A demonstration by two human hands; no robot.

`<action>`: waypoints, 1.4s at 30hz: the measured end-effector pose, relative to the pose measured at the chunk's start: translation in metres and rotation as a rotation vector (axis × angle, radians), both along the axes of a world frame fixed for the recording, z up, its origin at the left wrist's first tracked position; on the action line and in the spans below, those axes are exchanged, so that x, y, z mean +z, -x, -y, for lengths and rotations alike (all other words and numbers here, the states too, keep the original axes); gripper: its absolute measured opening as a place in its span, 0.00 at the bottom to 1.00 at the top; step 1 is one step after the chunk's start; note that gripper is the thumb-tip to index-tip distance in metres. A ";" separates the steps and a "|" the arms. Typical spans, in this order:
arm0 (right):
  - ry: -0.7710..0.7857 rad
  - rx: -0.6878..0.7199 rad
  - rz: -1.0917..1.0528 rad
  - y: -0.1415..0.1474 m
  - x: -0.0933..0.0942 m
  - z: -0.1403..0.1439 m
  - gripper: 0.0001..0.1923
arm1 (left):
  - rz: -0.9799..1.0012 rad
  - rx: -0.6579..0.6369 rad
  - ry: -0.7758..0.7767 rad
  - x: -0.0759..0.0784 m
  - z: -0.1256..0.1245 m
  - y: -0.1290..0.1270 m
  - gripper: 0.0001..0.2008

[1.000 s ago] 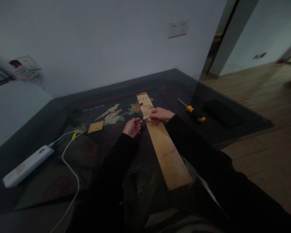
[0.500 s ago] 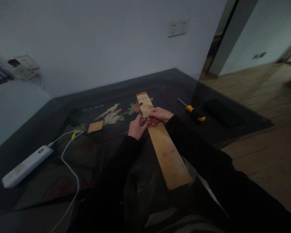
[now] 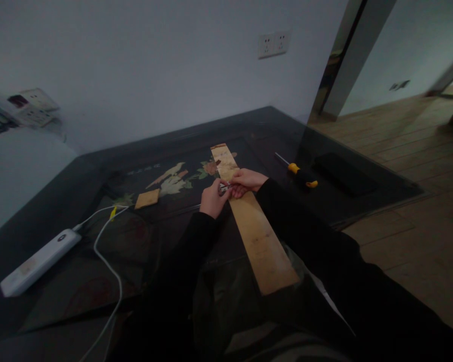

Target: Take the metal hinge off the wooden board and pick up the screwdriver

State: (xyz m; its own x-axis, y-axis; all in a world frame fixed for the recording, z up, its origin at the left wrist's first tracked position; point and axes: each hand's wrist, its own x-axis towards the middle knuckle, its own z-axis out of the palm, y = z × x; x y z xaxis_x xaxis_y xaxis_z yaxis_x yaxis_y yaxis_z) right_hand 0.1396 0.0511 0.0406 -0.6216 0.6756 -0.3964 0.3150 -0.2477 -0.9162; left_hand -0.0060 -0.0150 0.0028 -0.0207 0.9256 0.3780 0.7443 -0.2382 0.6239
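Note:
A long pale wooden plank (image 3: pixel 260 241) lies on the dark table (image 3: pixel 98 166), running from my lap toward the wall. A small metal hinge (image 3: pixel 226 186) sits on its left edge, part way up. My right hand (image 3: pixel 247 180) rests on the plank and holds the hinge down with its fingertips. My left hand (image 3: pixel 212 198) is beside it at the plank's left edge. Its fingers are pinched on a small screw at the hinge. The two hands touch over the hinge, which they mostly hide.
A yellow-and-black screwdriver (image 3: pixel 301 175) lies right of the plank, with a flat black object (image 3: pixel 342 173) beyond it. A small square of wood (image 3: pixel 147 198) lies to the left. A white power strip (image 3: pixel 35 262) and white cable (image 3: pixel 107 256) are at the near left. Wooden floor is on the right.
My left hand has moved up and right from beside the plank to the hinge, meeting my right hand. The right hand and plank have stayed put.

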 end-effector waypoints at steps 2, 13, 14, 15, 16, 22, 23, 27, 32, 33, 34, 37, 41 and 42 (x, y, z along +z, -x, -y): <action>-0.001 -0.004 0.003 0.000 0.000 0.000 0.16 | -0.028 0.006 0.010 -0.002 -0.002 0.000 0.07; -0.018 0.022 0.027 0.002 -0.002 -0.001 0.16 | -0.331 0.033 0.106 0.007 0.003 -0.003 0.12; -0.016 0.022 0.028 0.002 -0.002 -0.001 0.16 | -0.358 0.032 0.117 0.008 0.004 -0.004 0.13; -0.015 0.019 0.030 0.002 -0.002 -0.001 0.16 | -0.389 0.035 0.129 0.010 0.004 -0.005 0.13; -0.017 0.014 0.030 0.002 -0.002 -0.001 0.16 | -0.423 0.041 0.144 0.012 0.005 -0.007 0.13; -0.054 0.005 0.047 0.003 0.001 0.004 0.15 | -0.570 0.070 0.208 0.018 0.008 -0.014 0.13; -0.069 0.007 0.059 0.003 0.001 0.004 0.15 | -0.576 0.068 0.209 0.018 0.008 -0.014 0.14; -0.160 0.006 0.113 0.004 0.003 0.006 0.18 | -0.573 0.064 0.214 0.017 0.006 -0.014 0.13; -0.328 0.015 0.107 0.005 0.000 0.005 0.19 | -0.560 0.095 0.222 0.018 0.007 -0.015 0.13; -0.348 0.015 0.098 0.005 -0.001 0.005 0.19 | -0.559 0.102 0.222 0.018 0.007 -0.016 0.13; -0.362 0.014 0.091 0.005 -0.002 0.005 0.18 | -0.559 0.107 0.223 0.018 0.008 -0.016 0.13; -0.390 0.007 0.095 0.006 -0.003 0.004 0.18 | -0.573 0.119 0.227 0.018 0.009 -0.017 0.13; -0.384 0.018 0.112 0.006 -0.002 0.004 0.18 | -0.606 0.129 0.239 0.019 0.009 -0.018 0.13; -0.379 0.021 0.111 0.005 -0.002 0.004 0.17 | -0.613 0.133 0.243 0.020 0.010 -0.018 0.13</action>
